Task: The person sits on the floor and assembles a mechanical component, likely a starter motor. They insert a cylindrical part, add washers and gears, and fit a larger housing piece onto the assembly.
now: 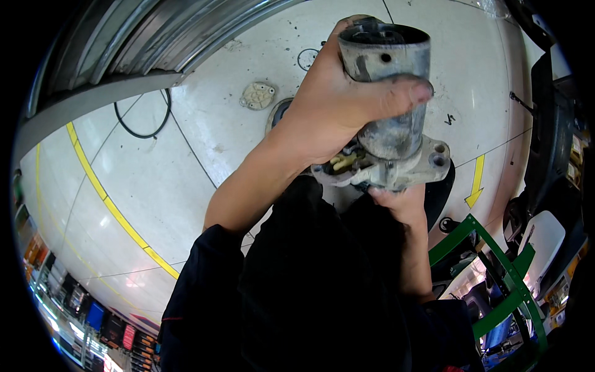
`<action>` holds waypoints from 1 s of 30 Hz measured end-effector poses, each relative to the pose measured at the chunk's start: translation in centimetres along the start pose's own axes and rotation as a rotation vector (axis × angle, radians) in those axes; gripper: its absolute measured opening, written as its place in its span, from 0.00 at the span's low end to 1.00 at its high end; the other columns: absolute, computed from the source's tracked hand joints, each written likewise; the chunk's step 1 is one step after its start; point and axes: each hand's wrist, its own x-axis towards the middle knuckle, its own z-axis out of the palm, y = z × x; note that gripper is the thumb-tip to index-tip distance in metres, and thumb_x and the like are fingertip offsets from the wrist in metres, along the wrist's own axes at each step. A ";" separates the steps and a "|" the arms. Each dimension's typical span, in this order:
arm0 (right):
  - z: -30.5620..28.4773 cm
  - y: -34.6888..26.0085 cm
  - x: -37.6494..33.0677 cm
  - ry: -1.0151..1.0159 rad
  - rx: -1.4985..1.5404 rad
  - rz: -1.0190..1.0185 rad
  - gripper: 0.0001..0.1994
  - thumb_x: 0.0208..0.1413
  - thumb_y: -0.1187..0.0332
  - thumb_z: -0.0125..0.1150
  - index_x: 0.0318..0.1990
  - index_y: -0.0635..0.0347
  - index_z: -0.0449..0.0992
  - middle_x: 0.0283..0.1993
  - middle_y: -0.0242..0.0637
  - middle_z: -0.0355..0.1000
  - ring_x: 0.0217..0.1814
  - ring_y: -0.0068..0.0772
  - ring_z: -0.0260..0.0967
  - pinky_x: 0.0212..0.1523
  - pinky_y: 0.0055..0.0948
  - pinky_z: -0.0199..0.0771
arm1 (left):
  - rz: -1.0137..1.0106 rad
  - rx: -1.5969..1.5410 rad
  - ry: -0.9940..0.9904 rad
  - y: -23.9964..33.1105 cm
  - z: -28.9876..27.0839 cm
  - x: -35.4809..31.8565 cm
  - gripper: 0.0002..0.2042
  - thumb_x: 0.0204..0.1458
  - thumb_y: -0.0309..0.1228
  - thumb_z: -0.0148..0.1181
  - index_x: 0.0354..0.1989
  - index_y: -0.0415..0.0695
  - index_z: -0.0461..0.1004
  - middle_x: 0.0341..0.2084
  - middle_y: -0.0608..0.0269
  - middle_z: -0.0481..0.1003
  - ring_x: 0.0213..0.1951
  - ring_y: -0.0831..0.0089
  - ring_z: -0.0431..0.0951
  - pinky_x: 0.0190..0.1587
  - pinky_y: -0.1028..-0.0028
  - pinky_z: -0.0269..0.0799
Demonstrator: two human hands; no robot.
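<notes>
A worn grey metal motor housing (392, 137) is held up in front of me. Its open cylindrical end faces upward, and a small round hole shows in its wall. At its lower end sits a flange (412, 166) with bolt holes, with yellowish bits in a cavity beside it. My left hand (331, 102) wraps round the cylinder from the left, thumb across the near side. From below, my right hand (404, 201) grips the underside of the flange; its fingers are partly hidden. On the floor beyond my left wrist lie a pale cover plate (258, 96) and a partly hidden round part (277, 114).
A large black ring (142, 136) and a smaller thin ring (307, 60) rest on the tiled floor (217, 118). A ribbed metal shutter (130, 46) fills the upper left. At lower right stands a green metal frame (499, 263), below a yellow floor arrow (476, 180).
</notes>
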 end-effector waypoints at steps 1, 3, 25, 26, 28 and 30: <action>0.0 0.0 0.2 -0.007 0.022 0.025 0.36 0.38 0.66 0.77 0.56 0.68 0.66 0.48 0.39 0.72 0.46 0.32 0.71 0.47 0.33 0.72 | 0.018 0.053 0.041 0.2 0.0 -0.1 0.33 0.45 0.30 0.75 0.55 0.37 0.60 0.42 0.59 0.74 0.45 0.71 0.76 0.52 0.69 0.74; -0.1 0.1 0.2 -0.056 0.135 0.101 0.34 0.40 0.66 0.76 0.54 0.68 0.66 0.42 0.39 0.73 0.34 0.29 0.71 0.35 0.28 0.73 | 0.003 0.023 0.063 0.5 -0.2 -0.4 0.36 0.46 0.32 0.74 0.58 0.36 0.56 0.45 0.55 0.73 0.49 0.69 0.75 0.55 0.69 0.71; -3.5 7.9 -3.8 -0.011 1.215 0.524 0.24 0.61 0.59 0.45 0.58 0.69 0.65 0.52 0.57 0.69 0.43 0.49 0.69 0.41 0.44 0.73 | -0.037 -0.386 -0.121 -2.8 -2.4 -0.2 0.53 0.33 0.22 0.79 0.68 0.34 0.47 0.49 0.50 0.75 0.47 0.63 0.79 0.51 0.66 0.76; -3.5 8.1 -3.7 0.019 1.194 0.533 0.26 0.59 0.58 0.48 0.59 0.69 0.65 0.52 0.56 0.69 0.44 0.48 0.69 0.43 0.43 0.72 | -0.076 -0.358 -0.133 -3.0 -2.5 -0.2 0.52 0.32 0.24 0.80 0.67 0.33 0.50 0.49 0.51 0.75 0.47 0.63 0.79 0.51 0.65 0.76; -3.7 8.1 -3.6 -0.054 1.049 0.437 0.29 0.55 0.57 0.52 0.60 0.68 0.64 0.54 0.53 0.69 0.47 0.46 0.68 0.45 0.42 0.71 | -0.145 -0.362 -0.229 -3.4 -2.6 -0.1 0.48 0.31 0.26 0.81 0.63 0.33 0.57 0.48 0.52 0.76 0.48 0.64 0.79 0.52 0.65 0.76; -3.1 6.6 -2.8 -0.094 0.838 0.286 0.32 0.50 0.56 0.57 0.61 0.68 0.63 0.55 0.51 0.68 0.49 0.44 0.67 0.48 0.42 0.70 | -0.161 -0.343 -0.309 -3.3 -2.0 0.2 0.44 0.31 0.27 0.81 0.60 0.33 0.63 0.47 0.54 0.77 0.47 0.66 0.78 0.53 0.66 0.74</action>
